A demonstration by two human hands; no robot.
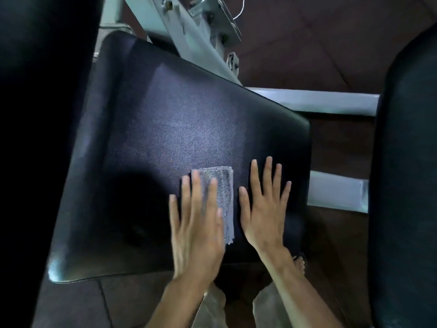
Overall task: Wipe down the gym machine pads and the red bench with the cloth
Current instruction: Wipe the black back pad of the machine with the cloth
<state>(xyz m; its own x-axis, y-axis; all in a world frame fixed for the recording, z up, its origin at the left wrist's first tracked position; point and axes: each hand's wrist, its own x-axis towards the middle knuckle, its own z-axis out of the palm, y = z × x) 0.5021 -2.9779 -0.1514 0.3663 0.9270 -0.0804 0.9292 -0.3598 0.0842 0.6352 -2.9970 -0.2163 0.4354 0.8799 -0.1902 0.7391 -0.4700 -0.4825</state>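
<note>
Filling most of the view, a large black pad with a grained, leather-like surface lies tilted across the frame, its rounded near-left corner catching a bright glint and a dark round shadow sitting on its lower left part. Beyond its far edge runs the grey metal frame of the machine, with bolted brackets and a thin white cord near the top; two pale grey bars of the same frame pass to the right of the pad. A second black pad stands along the right edge of the view, apart from the first, and a very dark upright mass fills the left edge. Under everything is a dark brown floor with faint seams.

On the near right part of the large pad, both hands lie flat. The left hand rests palm down with its fingers straight and slightly spread, pressing on a grey cloth; nothing is gripped. The cloth is folded into a narrow strip lying flat on the pad, showing past the fingertips and along the hand's right side, its near end reaching level with the palm. The right hand lies just beside the cloth's right edge, palm down on the bare pad, fingers straight and fanned, holding nothing; whether its thumb touches the cloth cannot be told. Light trousers and bare toes show below the pad's near edge.
</note>
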